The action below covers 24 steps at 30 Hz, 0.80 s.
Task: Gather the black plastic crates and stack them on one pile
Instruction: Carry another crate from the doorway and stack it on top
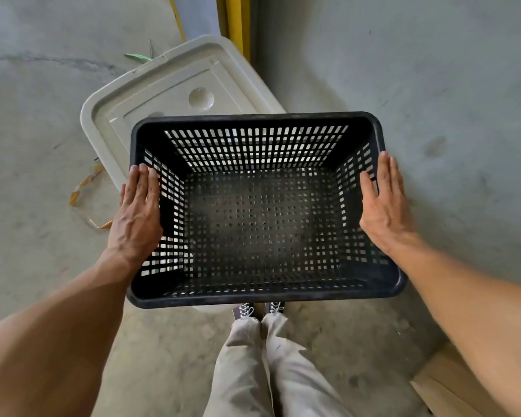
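Nearest are the person's pale trousers (253,371) and the toes of two laced shoes (247,310), standing on the concrete floor (433,85). The corner of a cardboard box (439,383) sits at the lower right.

Just beyond the shoes is the one black crate (262,224) in view, upright, mouth up and with nothing in it. Its long axis runs left to right across the body. The left hand (136,212) lies flat against the left short side and the right hand (384,206) against the right short side. The fingers are straight and point away from the person, so the palms are pressing inward, not curled round the rim. The left thumb is hidden. Both hands sit about midway along their sides, level with each other and equally near.

Under and beyond the crate is a pale tub lid (169,94), set at an angle to it. I cannot tell whether the crate rests on that lid or hangs just above it.

Dry leaf scraps (85,188) lie left of the lid. Farther off are a green leaf (137,57) and a yellow post (238,22).

No second crate or pile is in view. The coming move looks like a carry, and it probably depends on keeping the inward squeeze even, because a flat-palmed hold could let the crate slide down.
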Tool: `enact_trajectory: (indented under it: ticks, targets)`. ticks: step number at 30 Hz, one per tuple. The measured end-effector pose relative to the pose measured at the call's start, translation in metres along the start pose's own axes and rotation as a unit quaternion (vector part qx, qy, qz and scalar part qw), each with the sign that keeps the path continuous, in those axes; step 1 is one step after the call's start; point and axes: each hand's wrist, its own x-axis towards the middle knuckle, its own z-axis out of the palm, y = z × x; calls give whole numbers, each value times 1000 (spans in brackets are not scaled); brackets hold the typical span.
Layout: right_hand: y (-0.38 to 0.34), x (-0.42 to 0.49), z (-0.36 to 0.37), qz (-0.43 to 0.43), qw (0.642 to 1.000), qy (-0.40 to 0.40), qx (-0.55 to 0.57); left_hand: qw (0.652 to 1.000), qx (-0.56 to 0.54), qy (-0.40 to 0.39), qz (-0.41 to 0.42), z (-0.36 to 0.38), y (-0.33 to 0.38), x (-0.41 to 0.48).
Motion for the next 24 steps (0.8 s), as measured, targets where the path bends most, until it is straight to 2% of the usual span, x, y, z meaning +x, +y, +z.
enact_trajectory:
  ticks: [3,6,13,16,21,24]
  targets:
    - [1,2,5,-7,1000,1,7,1000,11,11,4,1,-1,2]
    - [-1,6,0,6,998,13,67,1000,26,9,13,-1,1,-2]
    - [-3,-20,-27,27,1000,10,-7,999,22,24,41,-37,7,-17]
    - [-3,-55,-53,44,999,23,9,997,15,44,57,-68,14,-19]
    - [1,-129,-99,131,989,58,31,985,19,82,153,-117,33,-1]
    - [-2,-186,-123,198,976,86,22,960,49,133,240,-143,55,17]
